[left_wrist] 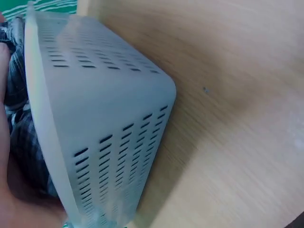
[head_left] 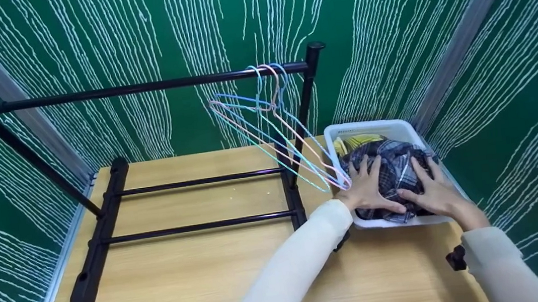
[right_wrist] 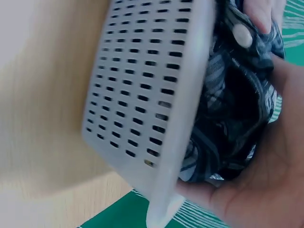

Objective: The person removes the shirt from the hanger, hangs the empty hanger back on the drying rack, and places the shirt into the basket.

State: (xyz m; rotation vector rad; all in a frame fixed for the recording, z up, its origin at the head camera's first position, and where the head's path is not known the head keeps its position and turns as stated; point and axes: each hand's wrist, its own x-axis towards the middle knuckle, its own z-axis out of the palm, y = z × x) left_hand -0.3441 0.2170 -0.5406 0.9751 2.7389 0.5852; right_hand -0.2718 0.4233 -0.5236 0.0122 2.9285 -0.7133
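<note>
A dark plaid garment lies bunched in a white plastic basket. My left hand rests on its left side with the fingers spread. On the right side my right hand presses it, fingers also spread, with the two thumbs nearly meeting in front. In the right wrist view a pale button shows on the cloth, and the palm lies along the garment beside the basket's slotted wall. Behind the plaid garment, yellow cloth peeks out; the rest of it is hidden.
A black clothes rack stands left of the basket on the wooden table. Blue, pink and teal hangers hang at the right end of its rail, their lower corners overlapping my left wrist in the head view. Green walls with white streaks surround the table.
</note>
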